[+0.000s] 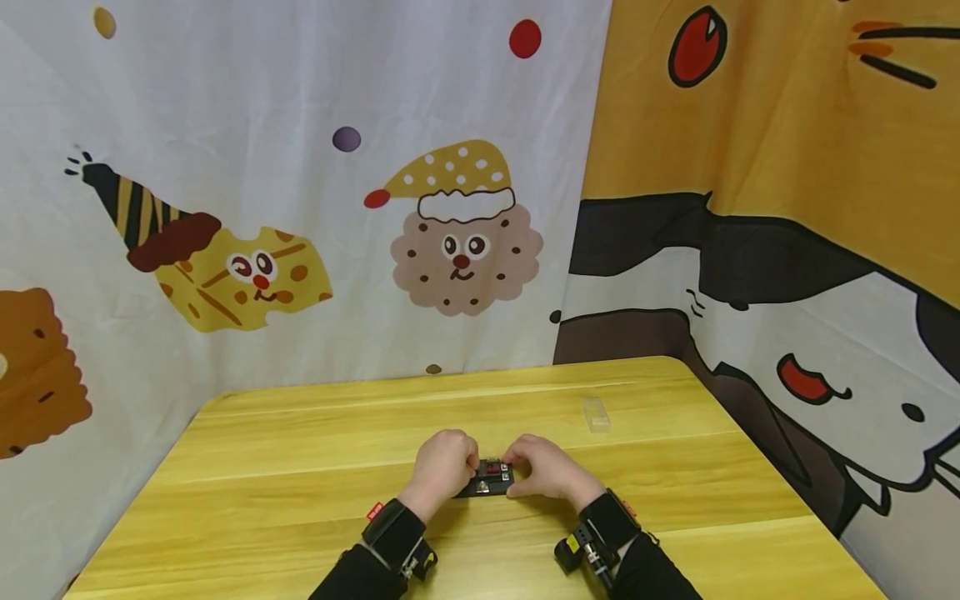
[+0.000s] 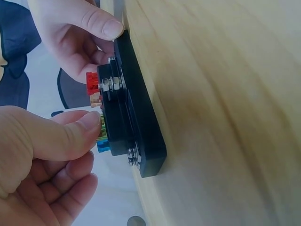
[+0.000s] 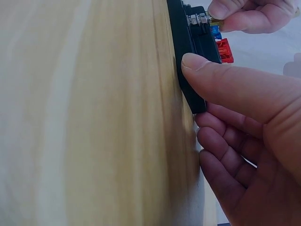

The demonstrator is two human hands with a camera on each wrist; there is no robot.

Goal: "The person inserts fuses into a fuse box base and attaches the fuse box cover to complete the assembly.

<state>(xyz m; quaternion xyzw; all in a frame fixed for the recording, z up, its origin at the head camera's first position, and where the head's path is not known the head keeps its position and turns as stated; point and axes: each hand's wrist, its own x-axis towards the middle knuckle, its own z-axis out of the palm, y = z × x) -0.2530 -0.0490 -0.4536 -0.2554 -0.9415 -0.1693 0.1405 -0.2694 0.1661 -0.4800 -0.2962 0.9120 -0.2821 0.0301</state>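
A black fuse block [image 1: 483,490] with metal studs and nuts lies on the table between both hands. My left hand [image 1: 442,468] pinches a yellow-green blade fuse [image 2: 101,134] between thumb and forefinger at the block's top; its other fingers are curled. Whether the fuse is fully seated is hidden by the fingertips. Beside it sit a blue fuse [image 2: 103,146], an orange-tan fuse [image 2: 95,99] and a red fuse [image 3: 225,51]. At the block's right end, my right hand [image 1: 551,468] grips the base, its thumb on the near edge and its fingers behind.
A small clear plastic box [image 1: 596,414] stands on the wooden table [image 1: 315,467], farther back and to the right. Printed cartoon curtains [image 1: 285,100] hang behind the table and along its right side.
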